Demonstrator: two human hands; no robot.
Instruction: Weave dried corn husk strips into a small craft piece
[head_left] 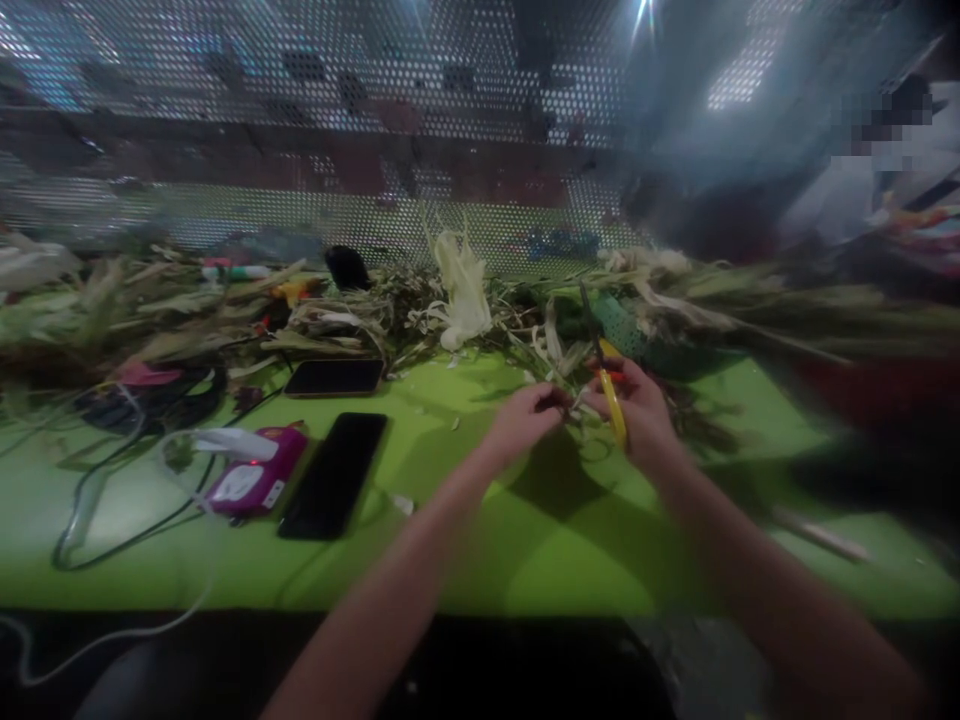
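My right hand (646, 412) has its fingers curled around yellow-handled scissors (613, 408), whose dark blade points up and away from me. Close beside it, my left hand (529, 418) is closed in a pinch above the green tabletop (480, 560). Between the two hands is a small pale strip (579, 405), too blurred to name; I cannot tell which fingers grip it. Just beyond the hands lie loose dried corn husks (553, 345). A pale husk figure (459, 290) stands upright farther back on the left.
Two dark phones (334, 475) lie left, near a purple power adapter (259, 475) with a white plug and trailing cables (90, 510). Husk piles (757, 300) and a green basket (626, 325) line the back before a perforated metal screen (315, 210). Another person (874, 190) is at the far right.
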